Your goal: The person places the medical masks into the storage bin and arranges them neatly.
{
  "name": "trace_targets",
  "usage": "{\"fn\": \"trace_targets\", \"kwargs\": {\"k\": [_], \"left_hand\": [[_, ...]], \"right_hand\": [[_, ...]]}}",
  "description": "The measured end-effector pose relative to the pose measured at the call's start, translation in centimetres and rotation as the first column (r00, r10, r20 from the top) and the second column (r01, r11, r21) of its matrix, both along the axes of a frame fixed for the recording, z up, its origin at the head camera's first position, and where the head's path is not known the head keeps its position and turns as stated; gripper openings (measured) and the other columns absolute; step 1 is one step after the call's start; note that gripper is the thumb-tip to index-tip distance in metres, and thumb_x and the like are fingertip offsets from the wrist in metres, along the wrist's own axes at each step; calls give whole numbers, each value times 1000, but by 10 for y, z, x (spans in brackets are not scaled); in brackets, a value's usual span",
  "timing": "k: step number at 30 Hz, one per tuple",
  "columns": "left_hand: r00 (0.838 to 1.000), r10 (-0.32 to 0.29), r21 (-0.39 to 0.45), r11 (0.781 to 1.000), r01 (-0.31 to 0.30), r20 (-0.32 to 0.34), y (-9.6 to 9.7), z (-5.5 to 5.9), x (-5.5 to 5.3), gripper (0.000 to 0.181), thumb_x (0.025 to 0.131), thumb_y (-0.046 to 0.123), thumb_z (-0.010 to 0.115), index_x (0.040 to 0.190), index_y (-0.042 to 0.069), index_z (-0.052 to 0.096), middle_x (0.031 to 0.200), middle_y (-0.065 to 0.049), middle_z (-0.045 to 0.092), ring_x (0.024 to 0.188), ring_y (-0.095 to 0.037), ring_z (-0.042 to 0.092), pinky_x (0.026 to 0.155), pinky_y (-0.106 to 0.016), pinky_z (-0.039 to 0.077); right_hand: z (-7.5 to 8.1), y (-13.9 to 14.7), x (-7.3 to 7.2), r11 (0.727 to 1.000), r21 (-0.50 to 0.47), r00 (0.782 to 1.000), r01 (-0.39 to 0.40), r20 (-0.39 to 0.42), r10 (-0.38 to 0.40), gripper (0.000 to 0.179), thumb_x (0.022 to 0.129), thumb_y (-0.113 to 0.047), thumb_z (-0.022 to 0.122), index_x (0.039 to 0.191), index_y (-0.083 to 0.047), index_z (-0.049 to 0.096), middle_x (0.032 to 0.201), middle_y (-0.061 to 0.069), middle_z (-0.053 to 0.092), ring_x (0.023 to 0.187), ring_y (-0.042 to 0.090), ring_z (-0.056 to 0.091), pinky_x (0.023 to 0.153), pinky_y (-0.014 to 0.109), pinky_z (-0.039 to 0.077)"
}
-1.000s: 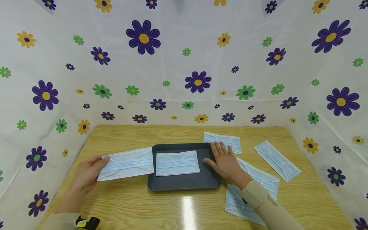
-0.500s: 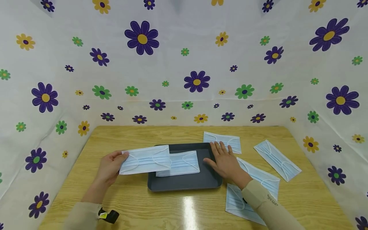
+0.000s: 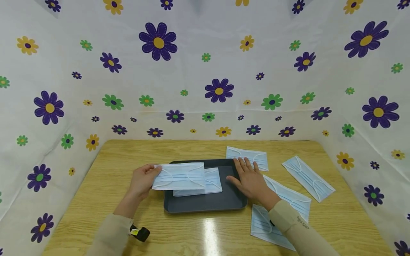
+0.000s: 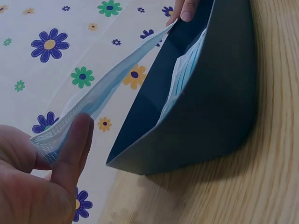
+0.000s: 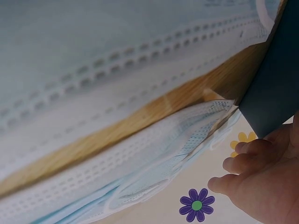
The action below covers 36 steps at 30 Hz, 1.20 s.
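My left hand [image 3: 141, 182] pinches a light blue face mask [image 3: 178, 176] by its left end, thumb on top. The held mask hangs over the left part of a dark grey tray [image 3: 205, 205], raised above it. Beneath, partly covered, a second face mask [image 3: 214, 180] lies flat in the tray. In the left wrist view, the held mask [image 4: 110, 77] slants above the tray's wall [image 4: 201, 126]. My right hand [image 3: 251, 180] rests on the tray's right rim, fingers straight and spread.
Several more masks lie right of the tray: one behind it [image 3: 261, 160], one angled at far right [image 3: 308, 178], others [image 3: 296, 197] partly under the right forearm. A flowered cloth [image 3: 192, 71] walls the wooden table [image 3: 134, 153] at the back and sides.
The left hand has carried its mask rightward, from beside the tray to over the mask lying in it. The right hand and the tray stay in place.
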State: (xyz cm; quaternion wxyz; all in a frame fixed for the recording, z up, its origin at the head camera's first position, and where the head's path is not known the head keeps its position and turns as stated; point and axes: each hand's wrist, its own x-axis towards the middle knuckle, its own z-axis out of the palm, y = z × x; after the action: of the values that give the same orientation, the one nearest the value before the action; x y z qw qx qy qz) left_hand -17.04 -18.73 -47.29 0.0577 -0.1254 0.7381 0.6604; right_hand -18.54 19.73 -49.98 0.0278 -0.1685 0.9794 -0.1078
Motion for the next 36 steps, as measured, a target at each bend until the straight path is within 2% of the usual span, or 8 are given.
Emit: {"fn": "trace_targets", "kwargs": {"k": [8, 14, 19, 28, 30, 36], "left_hand": [[1000, 22, 31, 999, -22, 13, 21, -2, -3, 41, 107, 14, 61, 138, -13, 59, 126, -30, 68, 77, -7, 70, 64, -21, 59], [999, 29, 24, 999, -30, 17, 37, -5, -6, 35, 105, 12, 63, 132, -12, 64, 111, -19, 75, 75, -7, 68, 62, -21, 57], [1000, 28, -24, 999, -28, -1, 47, -9, -5, 31, 104, 11, 65, 127, -11, 67, 104, -17, 76, 72, -7, 65, 61, -20, 53], [999, 33, -38, 999, -35, -36, 60, -16, -6, 27, 104, 9, 64, 121, -11, 69, 87, -10, 76, 64, -8, 62, 55, -21, 51], [999, 33, -62, 997, -35, -43, 61, -16, -6, 27, 105, 10, 63, 122, -10, 69, 89, -14, 76, 64, -9, 61, 54, -22, 49], [998, 22, -166, 986, -32, -61, 64, -14, -4, 31, 105, 12, 64, 125, -10, 69, 108, -26, 77, 78, -12, 67, 65, -22, 53]], "right_hand": [[0, 0, 0, 1000, -5, 1000, -2, 5, 2, 86, 107, -58, 50, 167, -1, 24, 170, 27, 29, 160, 46, 22, 128, 69, 15], [1, -1, 0, 1000, -5, 1000, -3, 6, 3, 86, 107, -58, 50, 167, 0, 25, 170, 27, 30, 160, 46, 22, 128, 69, 16], [3, -1, 1, 1000, -4, 1000, -2, 9, 2, 86, 107, -58, 50, 167, 0, 25, 170, 27, 31, 160, 46, 22, 128, 69, 16], [3, -1, 0, 1000, 7, 1000, 2, 20, -3, 87, 107, -59, 49, 167, -1, 23, 170, 27, 29, 161, 46, 21, 128, 69, 15], [3, -1, 0, 1000, 7, 1000, 2, 21, -2, 87, 107, -59, 49, 167, -1, 23, 170, 27, 29, 161, 46, 21, 128, 69, 15], [3, 0, 1, 1000, 7, 1000, -2, 19, 2, 87, 107, -59, 48, 167, -1, 23, 170, 27, 29, 161, 46, 21, 128, 69, 15]]}}
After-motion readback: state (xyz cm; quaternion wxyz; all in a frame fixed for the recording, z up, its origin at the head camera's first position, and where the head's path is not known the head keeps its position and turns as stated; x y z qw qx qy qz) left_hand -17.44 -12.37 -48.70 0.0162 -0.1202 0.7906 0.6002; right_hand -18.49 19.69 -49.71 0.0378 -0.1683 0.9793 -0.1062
